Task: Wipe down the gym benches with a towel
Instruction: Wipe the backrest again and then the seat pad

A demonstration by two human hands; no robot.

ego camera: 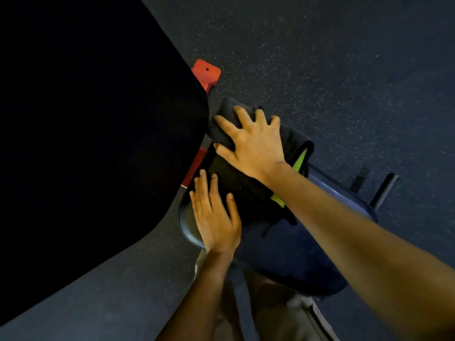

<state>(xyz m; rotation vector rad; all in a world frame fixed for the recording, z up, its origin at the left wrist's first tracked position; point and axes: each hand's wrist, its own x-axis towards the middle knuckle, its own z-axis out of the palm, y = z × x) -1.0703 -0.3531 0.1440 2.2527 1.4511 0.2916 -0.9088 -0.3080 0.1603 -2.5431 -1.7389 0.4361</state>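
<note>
A dark towel (293,139) with a green stripe lies bunched over the far end of a dark padded bench seat (283,252). My right hand (251,143) presses flat on the towel with fingers spread. Nearer to me, my left hand (214,212) rests flat with straight fingers on a black part of the towel at the seat's left edge. A large black bench pad (93,124) fills the left of the view, just beside both hands.
Red frame parts (206,72) show under the large pad's right edge. Dark metal bars (384,190) stand on the speckled rubber floor (332,57) to the right. My legs in light trousers (290,313) are at the bottom.
</note>
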